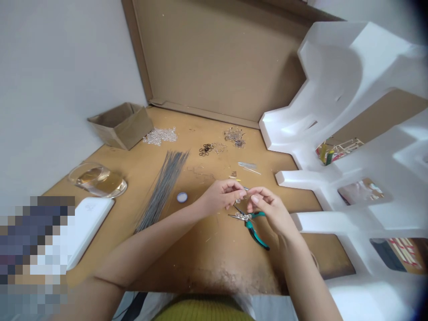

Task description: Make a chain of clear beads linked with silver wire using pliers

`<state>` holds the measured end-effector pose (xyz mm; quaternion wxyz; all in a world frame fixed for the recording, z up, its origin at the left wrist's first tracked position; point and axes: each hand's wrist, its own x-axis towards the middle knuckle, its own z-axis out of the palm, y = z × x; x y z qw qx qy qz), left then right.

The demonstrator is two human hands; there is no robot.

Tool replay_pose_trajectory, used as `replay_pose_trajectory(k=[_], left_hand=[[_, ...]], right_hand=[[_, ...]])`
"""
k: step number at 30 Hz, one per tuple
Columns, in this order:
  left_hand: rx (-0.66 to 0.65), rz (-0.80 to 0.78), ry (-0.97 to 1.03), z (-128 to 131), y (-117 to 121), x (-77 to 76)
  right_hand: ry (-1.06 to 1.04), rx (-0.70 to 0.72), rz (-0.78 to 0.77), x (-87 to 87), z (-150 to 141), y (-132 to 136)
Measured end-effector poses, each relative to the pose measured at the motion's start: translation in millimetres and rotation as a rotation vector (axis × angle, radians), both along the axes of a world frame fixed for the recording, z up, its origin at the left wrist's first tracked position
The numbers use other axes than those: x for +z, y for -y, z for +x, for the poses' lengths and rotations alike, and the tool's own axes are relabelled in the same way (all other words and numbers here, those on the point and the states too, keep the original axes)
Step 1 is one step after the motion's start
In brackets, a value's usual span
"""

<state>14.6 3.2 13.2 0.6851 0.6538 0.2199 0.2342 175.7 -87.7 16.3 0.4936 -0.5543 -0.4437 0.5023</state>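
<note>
Close together over the middle of the table, my left hand (222, 196) and my right hand (269, 205) both have thumb and forefinger pinched. A small thin, greyish piece shows between the fingertips, too small to name. Something clear, like a bead, hangs just under my left fingertips. Beneath the hands lie pliers (257, 235) with teal and black handles, their pointed jaws facing left. Several clear round beads (246, 217) rest on or beside the pliers' jaws.
A bundle of grey wires (163, 191) lies left of my hands, beside a small round blue-rimmed lid (182, 197). Farther left are a glass bowl (100, 179) and a white box-like object (95, 223). Clear beads (162, 135) sit by a cardboard box (125, 129); white foam (321, 183) borders the right.
</note>
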Motion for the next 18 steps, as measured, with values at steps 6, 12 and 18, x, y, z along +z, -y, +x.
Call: replay_pose_trajectory(k=[6,12,18], left_hand=[[0.012,-0.022,0.003,-0.7,-0.7,1.6],[0.004,0.027,-0.085,0.9,3.0,3.5],[0.029,0.127,-0.125,2.8,4.8,-4.2]], right_hand=[[-0.045,-0.047,0.021,-8.1,5.2,1.1],[0.035,-0.093,0.002,-4.1,-3.5,1.0],[0.084,-0.042,0.016,0.3,-8.7,1.3]])
